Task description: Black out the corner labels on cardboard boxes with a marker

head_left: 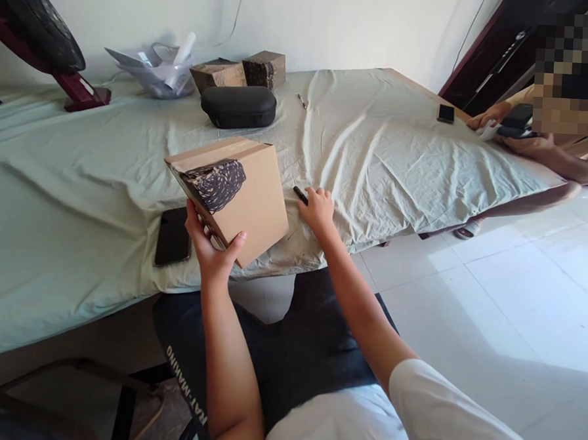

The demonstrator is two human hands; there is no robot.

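Observation:
My left hand (215, 250) grips the lower left of a cardboard box (263, 199), thumb on the near face and fingers along its side. The box is tilted over the table, and a dense black scribble (217, 183) covers one upper corner of it. To the right of the box, my right hand (318, 210) rests low on the tablecloth with curled fingers around a black pen (300, 195). Only the pen's front end shows; the hand hides the remainder. A black phone (173, 237) lies beside my left hand.
A black zip case (238, 107) sits behind the box, with two small cardboard boxes (217, 73) and a clear plastic bowl (156, 75) farther back. A fan (78, 90) stands left. At right, another person's hands (534, 146) hold a dark object near a second phone (446, 114).

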